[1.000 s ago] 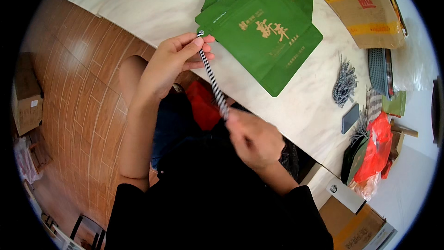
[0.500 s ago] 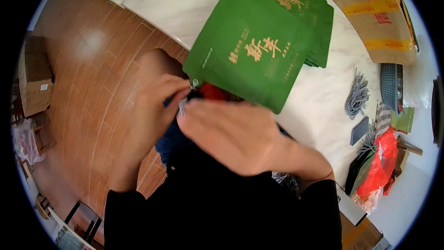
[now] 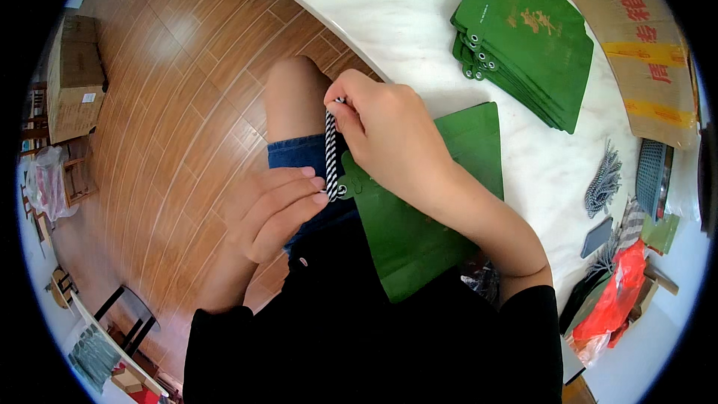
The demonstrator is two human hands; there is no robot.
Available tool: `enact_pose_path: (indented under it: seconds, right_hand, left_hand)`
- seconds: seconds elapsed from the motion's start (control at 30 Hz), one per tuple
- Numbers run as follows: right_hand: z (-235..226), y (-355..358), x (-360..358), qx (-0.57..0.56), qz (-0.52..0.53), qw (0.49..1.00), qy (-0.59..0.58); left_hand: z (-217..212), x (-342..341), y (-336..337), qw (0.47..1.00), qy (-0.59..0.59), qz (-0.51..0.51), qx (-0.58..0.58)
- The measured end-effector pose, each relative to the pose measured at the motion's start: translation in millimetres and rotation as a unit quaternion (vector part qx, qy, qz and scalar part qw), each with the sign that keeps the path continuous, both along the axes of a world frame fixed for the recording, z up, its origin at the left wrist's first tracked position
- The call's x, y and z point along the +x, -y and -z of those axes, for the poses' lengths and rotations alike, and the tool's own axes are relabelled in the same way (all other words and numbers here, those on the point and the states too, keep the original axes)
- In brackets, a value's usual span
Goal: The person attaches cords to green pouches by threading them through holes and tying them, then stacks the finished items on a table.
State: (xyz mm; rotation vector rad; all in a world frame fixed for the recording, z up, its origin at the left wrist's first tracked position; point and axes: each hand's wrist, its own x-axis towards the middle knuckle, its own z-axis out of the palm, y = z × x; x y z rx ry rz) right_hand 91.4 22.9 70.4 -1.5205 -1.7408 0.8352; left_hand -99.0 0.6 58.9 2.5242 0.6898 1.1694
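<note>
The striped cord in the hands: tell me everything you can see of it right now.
The striped cord is a thin twisted rope, black and white, looking like woven fibre. It runs nearly upright between the hands. The right hand pinches its top end; its lower end meets a metal eyelet at the corner of the green paper bag, where the left hand fingertips press beside it. Only this short stretch shows. Whether it passes through the eyelet cannot be told.

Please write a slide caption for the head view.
Both hands thread a striped cord through a green bag's eyelet.
</note>
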Motion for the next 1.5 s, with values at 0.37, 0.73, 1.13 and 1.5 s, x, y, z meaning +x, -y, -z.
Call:
enact_pose_path:
  seconds: [0.37,0.73,1.13,1.5]
  right_hand:
    - [-2,4,-9,-0.031,0.02,0.997,0.066]
    - [21,9,-42,0.183,-0.032,0.982,0.038]
    - [68,53,-89,-0.066,-0.017,0.985,-0.16]
    - [77,49,-68,-0.14,0.02,0.975,-0.172]
  left_hand:
    - [10,-7,-9,0.996,-0.066,0.028,-0.043]
    - [65,-69,18,0.744,0.155,-0.192,-0.621]
    - [74,-36,50,0.673,0.29,-0.296,-0.613]
    - [76,-24,52,0.616,0.315,-0.215,-0.689]
